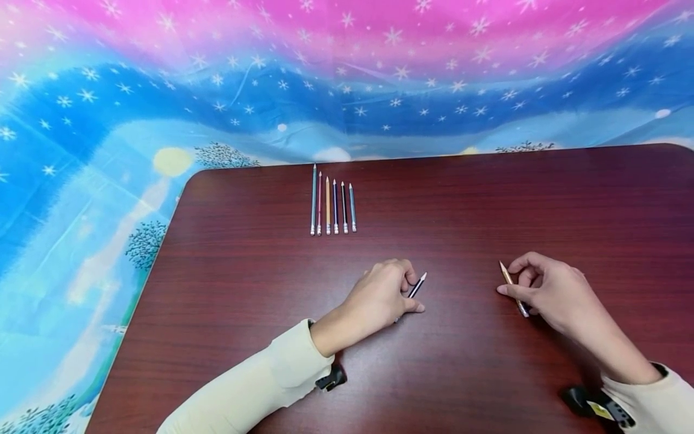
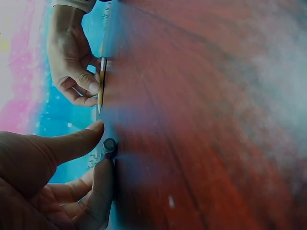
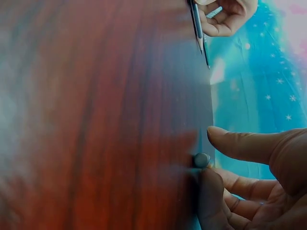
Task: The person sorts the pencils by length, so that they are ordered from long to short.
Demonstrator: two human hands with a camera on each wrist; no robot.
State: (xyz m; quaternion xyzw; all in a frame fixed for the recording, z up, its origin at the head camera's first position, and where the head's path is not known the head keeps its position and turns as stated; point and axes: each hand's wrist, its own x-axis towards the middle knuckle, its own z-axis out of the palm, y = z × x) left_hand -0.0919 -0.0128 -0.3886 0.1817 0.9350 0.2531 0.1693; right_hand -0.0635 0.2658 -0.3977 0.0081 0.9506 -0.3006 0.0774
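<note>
Near the middle of the table, my left hand spans a short black pencil, its pale tip pointing away. The left wrist view shows that pencil's end at a fingertip, with a gap up to the thumb. My right hand is over a gold pencil, thumb across its left side and fingers to its right. In the right wrist view, the gold pencil's end sits beside a fingertip, the thumb apart from it. Both pencils lie low at the tabletop.
Toward the back edge lies a row of several pencils, tips away, running from longer on the left to shorter on the right. The dark red wooden table meets a snowflake-patterned cloth behind and at left.
</note>
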